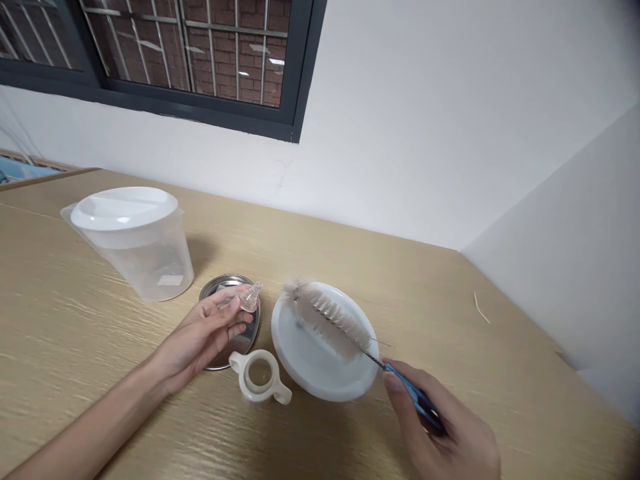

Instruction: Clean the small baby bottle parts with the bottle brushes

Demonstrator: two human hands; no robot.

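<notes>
Between the thumb and fingers of my left hand (210, 327) is a clear bottle nipple (250, 297), its tip pointing up and right. The hand hovers over a round metal tray (240, 343). My right hand (445, 420) grips the blue handle of a bottle brush (333, 321), whose pale bristles extend left over a white bowl (320, 383). Whether the bristles touch the bowl, I cannot tell. Between the tray and the bowl stands a baby bottle (260, 375) with two side handles, seen from above with its mouth uncovered.
A translucent plastic pitcher (145, 260) with a white lid stands at the left on the wooden table (425, 300). A thin pale strip (481, 308) lies at the right. Behind the table are a white wall (400, 133) and a barred window (200, 53).
</notes>
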